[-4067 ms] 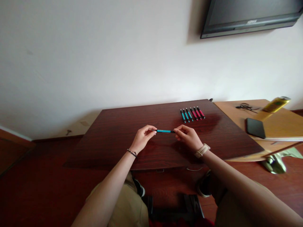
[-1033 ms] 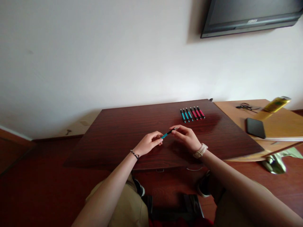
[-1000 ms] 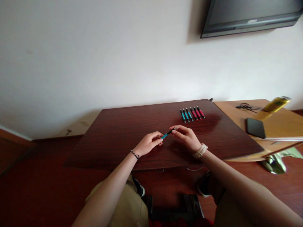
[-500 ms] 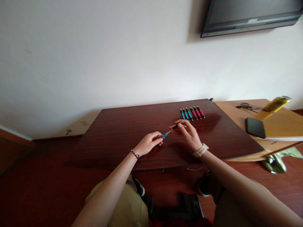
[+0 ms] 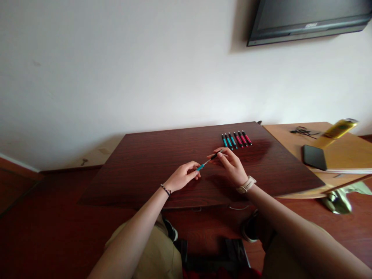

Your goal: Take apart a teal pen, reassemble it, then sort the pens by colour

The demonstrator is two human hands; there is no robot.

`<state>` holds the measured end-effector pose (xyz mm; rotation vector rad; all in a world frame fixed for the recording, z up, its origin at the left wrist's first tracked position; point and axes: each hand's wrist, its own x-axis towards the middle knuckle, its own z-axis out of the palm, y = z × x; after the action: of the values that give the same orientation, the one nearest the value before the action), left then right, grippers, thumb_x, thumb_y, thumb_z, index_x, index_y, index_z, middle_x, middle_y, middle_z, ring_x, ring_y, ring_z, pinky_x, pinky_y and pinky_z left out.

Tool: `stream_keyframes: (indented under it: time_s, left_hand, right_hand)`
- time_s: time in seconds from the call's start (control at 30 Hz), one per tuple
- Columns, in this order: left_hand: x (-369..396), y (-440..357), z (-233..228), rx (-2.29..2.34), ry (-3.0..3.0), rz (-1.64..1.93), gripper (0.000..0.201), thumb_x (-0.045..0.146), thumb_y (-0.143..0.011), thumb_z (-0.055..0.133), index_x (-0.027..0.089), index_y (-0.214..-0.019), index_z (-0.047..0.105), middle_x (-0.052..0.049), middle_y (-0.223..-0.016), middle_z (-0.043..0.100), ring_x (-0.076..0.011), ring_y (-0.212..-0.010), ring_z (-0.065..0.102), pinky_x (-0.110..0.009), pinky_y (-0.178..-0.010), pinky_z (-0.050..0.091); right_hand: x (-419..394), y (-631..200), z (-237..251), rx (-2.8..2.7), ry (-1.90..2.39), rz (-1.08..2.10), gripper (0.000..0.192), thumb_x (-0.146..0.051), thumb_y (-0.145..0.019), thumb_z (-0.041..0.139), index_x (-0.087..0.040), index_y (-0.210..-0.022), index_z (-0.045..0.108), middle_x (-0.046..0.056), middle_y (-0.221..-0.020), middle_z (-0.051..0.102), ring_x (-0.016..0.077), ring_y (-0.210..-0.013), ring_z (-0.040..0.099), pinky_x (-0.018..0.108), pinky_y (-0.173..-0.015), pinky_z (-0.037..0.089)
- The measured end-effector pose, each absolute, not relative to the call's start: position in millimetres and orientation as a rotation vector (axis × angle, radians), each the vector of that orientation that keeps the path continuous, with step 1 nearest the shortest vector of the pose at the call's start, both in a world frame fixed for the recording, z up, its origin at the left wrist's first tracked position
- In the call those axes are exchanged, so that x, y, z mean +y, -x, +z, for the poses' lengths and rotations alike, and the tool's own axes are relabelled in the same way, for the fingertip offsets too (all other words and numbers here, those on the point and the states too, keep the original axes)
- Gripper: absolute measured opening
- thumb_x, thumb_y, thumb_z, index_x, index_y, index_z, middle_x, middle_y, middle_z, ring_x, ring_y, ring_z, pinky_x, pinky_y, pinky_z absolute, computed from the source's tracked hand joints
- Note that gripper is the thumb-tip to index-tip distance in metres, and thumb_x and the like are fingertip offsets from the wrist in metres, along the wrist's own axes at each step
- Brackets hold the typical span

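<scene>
A dark wooden table (image 5: 139, 166) lies in front of me. My left hand (image 5: 183, 177) rests on it and pinches the teal barrel (image 5: 200, 167) of a pen. My right hand (image 5: 232, 166) holds the pen's black front piece (image 5: 215, 155), pulled a little away from the barrel, with a thin refill (image 5: 207, 162) showing between the two parts. A row of several teal and red pens (image 5: 236, 139) lies at the far right of the table, just beyond my right hand.
A lighter wooden desk (image 5: 343, 155) adjoins on the right, carrying a black phone (image 5: 313, 157), a yellow can (image 5: 338, 128) and a tangled black cable (image 5: 302, 131). A dark screen (image 5: 308, 19) hangs on the white wall. My knees and shoes show below the table edge.
The pen was whole and level between both hands. It then tilted, and my right hand drew the black front piece up and to the right, exposing the thin refill.
</scene>
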<state>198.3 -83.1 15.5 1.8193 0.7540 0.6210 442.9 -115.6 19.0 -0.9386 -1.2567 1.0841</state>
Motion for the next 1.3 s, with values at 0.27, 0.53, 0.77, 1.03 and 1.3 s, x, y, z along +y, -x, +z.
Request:
stream_keyframes:
  time_s: [0.27, 0.53, 0.77, 1.03, 1.3]
  left_hand:
    - [-88, -199, 21, 0.839, -1.896, 0.627, 0.027, 0.037, -0.101, 0.055, 0.021, -0.119, 0.065, -0.001, -0.083, 0.063, -0.0148, -0.073, 0.057, -0.026, -0.070, 0.047]
    - [-88, -201, 17, 0.843, -1.855, 0.633, 0.032, 0.046, -0.103, 0.050, 0.021, -0.118, 0.063, 0.000, -0.081, 0.060, -0.0137, -0.068, 0.055, -0.025, -0.067, 0.046]
    - [-89, -203, 17, 0.788, -1.809, 0.634, 0.035, 0.046, -0.105, 0.048, 0.021, -0.127, 0.059, -0.002, -0.085, 0.063, -0.0124, -0.065, 0.055, -0.026, -0.066, 0.046]
    - [-87, -204, 19, 0.901, -1.881, 0.683, 0.031, 0.047, -0.106, 0.046, 0.020, -0.103, 0.060, 0.000, -0.079, 0.065, -0.0115, -0.061, 0.056, -0.024, -0.064, 0.045]
    - [-66, -180, 10, 1.360, -2.067, 0.832, 0.021, 0.035, -0.104, 0.050, 0.022, -0.096, 0.065, -0.003, -0.086, 0.072, -0.0178, -0.077, 0.067, -0.029, -0.076, 0.050]
  right_hand:
    - [-113, -443, 14, -1.243, 0.912, 1.151, 0.036, -0.059, -0.096, 0.065, -0.027, -0.112, 0.059, 0.009, -0.113, 0.078, 0.0233, -0.101, 0.076, 0.041, -0.093, 0.062]
    - [-115, -439, 14, -1.255, 0.888, 1.192, 0.034, -0.056, -0.097, 0.064, -0.027, -0.113, 0.060, 0.009, -0.113, 0.078, 0.0228, -0.101, 0.076, 0.042, -0.094, 0.062]
    - [-114, -439, 11, -1.285, 0.815, 1.249, 0.030, -0.052, -0.100, 0.064, -0.026, -0.114, 0.061, 0.010, -0.116, 0.078, 0.0215, -0.099, 0.076, 0.041, -0.094, 0.061]
    - [-115, -439, 15, -1.301, 0.869, 1.137, 0.028, -0.050, -0.099, 0.064, -0.025, -0.113, 0.064, 0.010, -0.130, 0.072, 0.0218, -0.104, 0.075, 0.035, -0.090, 0.061]
    - [-109, -446, 8, -1.176, 0.961, 1.093, 0.035, -0.055, -0.095, 0.068, -0.025, -0.113, 0.064, 0.008, -0.115, 0.075, 0.0200, -0.094, 0.076, 0.035, -0.086, 0.062]
